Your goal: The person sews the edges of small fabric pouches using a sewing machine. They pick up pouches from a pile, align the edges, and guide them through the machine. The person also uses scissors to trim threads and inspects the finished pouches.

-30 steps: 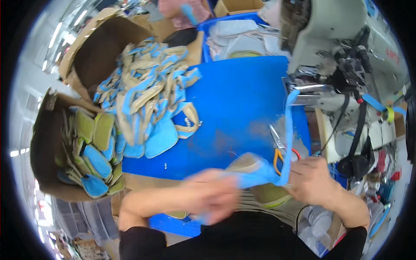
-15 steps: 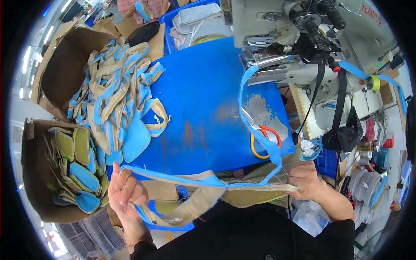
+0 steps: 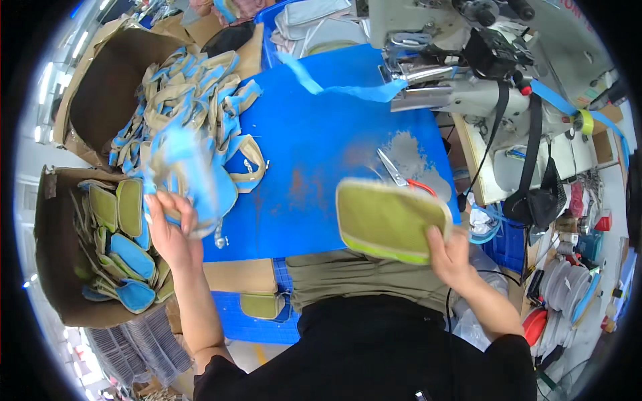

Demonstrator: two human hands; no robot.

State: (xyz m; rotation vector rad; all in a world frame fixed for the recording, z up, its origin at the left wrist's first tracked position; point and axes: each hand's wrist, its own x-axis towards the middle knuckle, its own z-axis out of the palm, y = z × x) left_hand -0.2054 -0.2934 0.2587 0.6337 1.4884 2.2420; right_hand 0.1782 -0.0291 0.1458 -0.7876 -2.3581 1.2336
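My left hand (image 3: pixel 175 224) is raised at the left, its fingers closed on a blue-and-beige fabric strap (image 3: pixel 179 157) that is smeared by motion. Behind it lies a pile of similar straps (image 3: pixel 194 87). Between thumb and fingers my right hand (image 3: pixel 453 257) grips an olive-green padded panel (image 3: pixel 391 220) with a pale border, held flat above the table's front edge. Scissors (image 3: pixel 393 167) lie just beyond the panel, which partly covers their red-orange handles. A loose blue tape (image 3: pixel 354 91) stretches left from the sewing machine's metal guide (image 3: pixel 428 73).
The blue table (image 3: pixel 301 134) has worn patches. A cardboard box (image 3: pixel 57 267) at left holds green and blue pads; another box (image 3: pixel 93 107) stands behind it. The sewing machine (image 3: pixel 468 100) fills the far right. A blue crate (image 3: pixel 271 33) with grey pads stands at the back.
The left hand has risen forward with the strap toward the pile. The right hand has moved forward and turned up the green panel. The blue tape has swung from the hands to the far table.
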